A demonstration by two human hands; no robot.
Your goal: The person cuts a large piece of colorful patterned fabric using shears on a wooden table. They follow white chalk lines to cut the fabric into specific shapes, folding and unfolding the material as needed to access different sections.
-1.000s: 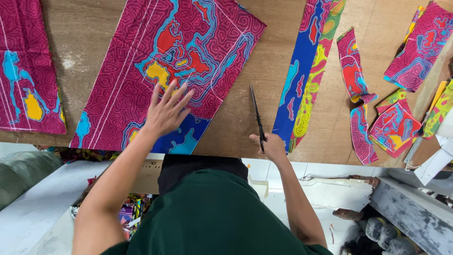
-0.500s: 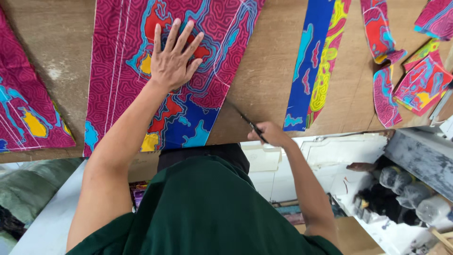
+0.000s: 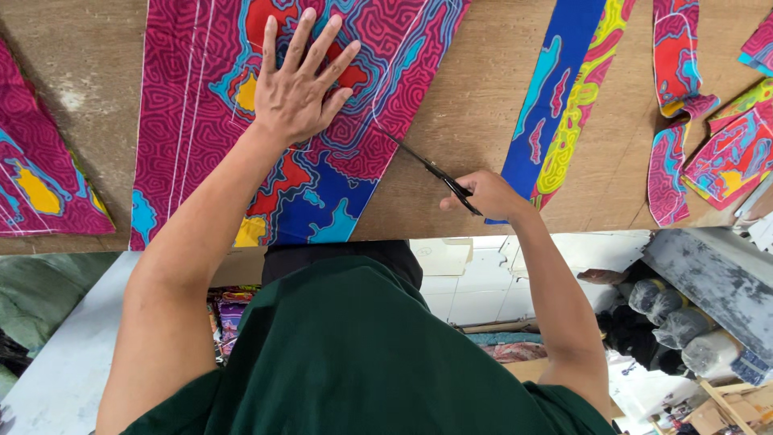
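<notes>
Two hands: left hand (image 3: 299,89) spread flat on magenta cloth (image 3: 201,137); right hand (image 3: 483,196) apparently grips scissors (image 3: 427,167) at its edge.

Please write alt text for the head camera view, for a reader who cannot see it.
A person's left hand presses flat on a magenta patterned cloth on a wooden table, while the right hand holds black scissors pointing at the cloth's right edge. A blue and yellow cloth strip lies to the right.

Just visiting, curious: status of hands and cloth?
Left hand flat on magenta cloth. Right hand grips scissors, tips at cloth edge. Nothing blocking.
</notes>
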